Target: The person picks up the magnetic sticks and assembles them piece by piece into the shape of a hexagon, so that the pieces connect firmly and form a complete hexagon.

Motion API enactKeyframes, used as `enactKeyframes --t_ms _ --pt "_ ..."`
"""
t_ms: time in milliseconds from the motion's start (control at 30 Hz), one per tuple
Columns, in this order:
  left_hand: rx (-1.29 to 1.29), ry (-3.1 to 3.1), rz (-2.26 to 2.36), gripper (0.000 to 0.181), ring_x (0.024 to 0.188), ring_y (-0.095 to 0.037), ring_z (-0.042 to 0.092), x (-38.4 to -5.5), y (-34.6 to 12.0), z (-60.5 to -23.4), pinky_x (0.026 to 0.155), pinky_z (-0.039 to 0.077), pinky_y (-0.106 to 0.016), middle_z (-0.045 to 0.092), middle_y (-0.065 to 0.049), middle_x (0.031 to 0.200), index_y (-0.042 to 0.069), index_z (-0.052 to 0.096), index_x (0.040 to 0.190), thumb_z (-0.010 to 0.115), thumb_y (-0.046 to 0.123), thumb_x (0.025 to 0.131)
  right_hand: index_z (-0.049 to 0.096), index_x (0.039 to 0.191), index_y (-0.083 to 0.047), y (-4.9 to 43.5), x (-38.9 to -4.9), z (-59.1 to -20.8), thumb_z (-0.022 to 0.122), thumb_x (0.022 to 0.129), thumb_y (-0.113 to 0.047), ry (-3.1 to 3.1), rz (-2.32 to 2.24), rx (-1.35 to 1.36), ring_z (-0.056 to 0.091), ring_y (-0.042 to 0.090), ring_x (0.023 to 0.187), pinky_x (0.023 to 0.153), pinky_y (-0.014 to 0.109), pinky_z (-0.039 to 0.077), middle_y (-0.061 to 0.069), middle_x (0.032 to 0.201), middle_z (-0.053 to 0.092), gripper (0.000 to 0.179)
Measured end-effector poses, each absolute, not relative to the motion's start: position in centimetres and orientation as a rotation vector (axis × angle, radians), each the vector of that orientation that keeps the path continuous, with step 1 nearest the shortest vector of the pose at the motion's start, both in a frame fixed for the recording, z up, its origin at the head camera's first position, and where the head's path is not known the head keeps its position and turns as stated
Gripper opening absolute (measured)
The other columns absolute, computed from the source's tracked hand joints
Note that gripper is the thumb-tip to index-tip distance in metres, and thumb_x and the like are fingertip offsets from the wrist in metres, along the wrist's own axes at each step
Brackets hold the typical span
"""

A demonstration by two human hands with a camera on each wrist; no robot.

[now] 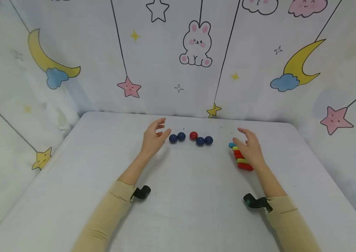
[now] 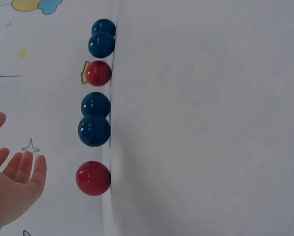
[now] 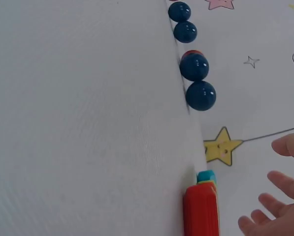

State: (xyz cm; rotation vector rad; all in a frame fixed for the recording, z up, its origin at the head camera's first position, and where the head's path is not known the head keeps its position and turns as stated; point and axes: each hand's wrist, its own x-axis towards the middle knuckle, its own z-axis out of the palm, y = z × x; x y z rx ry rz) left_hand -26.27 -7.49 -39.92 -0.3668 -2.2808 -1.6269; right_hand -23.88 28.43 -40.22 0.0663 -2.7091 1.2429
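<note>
My left hand (image 1: 155, 138) hovers at the left of a row of small glossy balls, its fingers apart and nothing in them. Closest to it is a dark blue ball (image 1: 173, 138) beside another blue one. A red ball (image 1: 193, 135) and two more blue balls (image 1: 208, 140) continue the row. The left wrist view also shows a second red ball (image 2: 93, 178), hidden behind the hand in the head view. Over on the right, my right hand (image 1: 251, 148) holds nothing, fingers spread, above several short sticks, including a red stick (image 1: 245, 167) and a blue stick (image 1: 232, 145). It partly covers them.
A white cloth-covered table (image 1: 190, 203) lies under everything. Behind its far edge hangs a white curtain (image 1: 165, 70) printed with moons, stars and a rabbit. Dark camera mounts (image 1: 142, 192) sit at both sleeve cuffs.
</note>
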Motion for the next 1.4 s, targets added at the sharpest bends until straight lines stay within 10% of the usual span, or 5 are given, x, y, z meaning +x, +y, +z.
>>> enactKeyframes --t_ms 1400 --pt "-0.707 -2.543 -1.802 0.037 0.107 -0.022 0.06 -26.1 4.5 -41.1 0.091 0.048 -0.022 0.062 -0.018 0.119 -0.001 0.06 0.125 0.068 0.004 0.089 0.046 0.142 -0.005 31.8 -24.0 -41.6 0.049 0.102 -0.03 -2.965 1.299 -0.041 0.038 0.043 0.129 0.101 0.057 0.038 0.027 0.141 0.042 0.047"
